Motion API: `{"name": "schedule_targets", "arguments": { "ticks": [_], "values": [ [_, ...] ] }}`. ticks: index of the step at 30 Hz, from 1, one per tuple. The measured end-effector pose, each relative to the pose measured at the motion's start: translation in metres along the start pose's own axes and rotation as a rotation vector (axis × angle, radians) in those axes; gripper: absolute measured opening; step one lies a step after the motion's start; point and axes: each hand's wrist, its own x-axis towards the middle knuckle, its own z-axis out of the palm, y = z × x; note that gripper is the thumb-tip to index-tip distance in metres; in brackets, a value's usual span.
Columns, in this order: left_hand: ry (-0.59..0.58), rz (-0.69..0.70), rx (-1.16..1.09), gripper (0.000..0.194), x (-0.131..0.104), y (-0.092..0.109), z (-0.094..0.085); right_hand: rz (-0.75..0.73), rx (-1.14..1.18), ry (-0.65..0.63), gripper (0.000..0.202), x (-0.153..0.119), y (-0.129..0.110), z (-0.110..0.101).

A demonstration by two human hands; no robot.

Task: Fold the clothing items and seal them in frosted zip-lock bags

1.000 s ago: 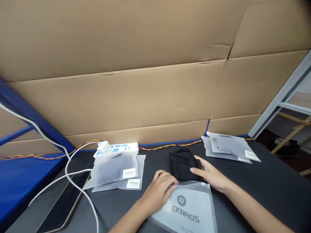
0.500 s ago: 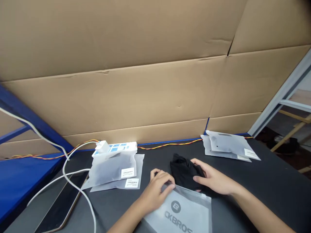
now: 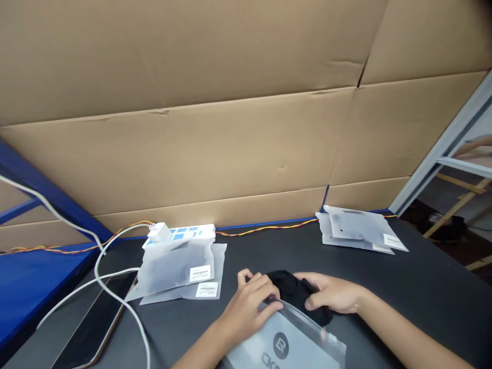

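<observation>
A frosted zip bag point(image 3: 295, 341) with a round logo and dark lettering lies at the bottom centre. My left hand point(image 3: 255, 305) is closed on the top left corner of its opening. Just behind the bag's mouth is a bunched black cloth point(image 3: 294, 289), gripped by my right hand point(image 3: 332, 293) with the thumb on top and the fingers mostly hidden behind it. The cloth's lower edge meets the zip edge of the bag.
Two filled frosted bags point(image 3: 177, 264) overlap at left against a white power strip point(image 3: 196, 231). Two more point(image 3: 357, 225) lie at the back right. A phone-like dark device point(image 3: 96, 318) and a white cable point(image 3: 134, 315) are at left; cardboard point(image 3: 215, 154) stands behind.
My right hand has brought the black cloth down and nearer to the bag's mouth. The bag has tilted, its right corner lower, and the view has shifted slightly.
</observation>
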Motion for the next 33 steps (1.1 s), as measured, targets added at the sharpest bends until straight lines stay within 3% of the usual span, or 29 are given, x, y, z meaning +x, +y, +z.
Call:
{"name": "schedule_targets", "arguments": {
  "ticks": [5, 7, 11, 13, 15, 17, 19, 22, 24, 26, 30, 33],
  "values": [
    [-0.081, -0.005, -0.102, 0.012, -0.001, 0.006, -0.003, 0.203, -0.241, -0.098, 0.032, 0.0, -0.001, 0.002],
    [-0.1, -0.027, -0.133, 0.015, -0.002, 0.006, -0.006, 0.142, -0.294, -0.072, 0.038, 0.0, -0.001, 0.004],
    [-0.067, -0.111, -0.155, 0.019, -0.003, 0.002, -0.012, -0.064, -0.392, 0.109, 0.043, 0.0, -0.003, 0.006],
    [-0.061, -0.115, -0.168, 0.019, -0.003, 0.004, -0.014, 0.008, -0.44, 0.05, 0.042, 0.002, -0.004, 0.007],
    [-0.089, -0.071, -0.179, 0.022, -0.003, 0.007, -0.014, 0.119, -0.495, -0.103, 0.037, 0.004, -0.003, 0.01],
    [-0.135, -0.019, -0.169, 0.022, -0.003, 0.011, -0.014, 0.128, -0.567, -0.199, 0.031, 0.006, -0.001, 0.013],
    [-0.158, -0.007, -0.139, 0.018, -0.002, 0.011, -0.014, 0.019, -0.585, -0.14, 0.031, 0.008, 0.001, 0.015],
    [-0.126, -0.09, -0.096, 0.017, 0.0, 0.004, -0.016, -0.2, -0.503, 0.121, 0.031, 0.011, 0.002, 0.013],
    [-0.112, -0.13, -0.079, 0.019, 0.0, -0.002, -0.018, -0.237, -0.468, 0.236, 0.031, 0.012, 0.0, 0.01],
    [-0.122, -0.127, -0.072, 0.023, 0.0, -0.006, -0.019, -0.175, -0.488, 0.182, 0.043, 0.01, -0.002, 0.007],
    [-0.151, -0.098, -0.092, 0.026, -0.001, -0.007, -0.018, -0.049, -0.466, -0.109, 0.066, 0.002, -0.006, 0.005],
    [-0.148, -0.123, -0.099, 0.027, -0.001, -0.007, -0.016, -0.086, -0.415, -0.065, 0.067, -0.001, -0.007, 0.005]
  ]
}}
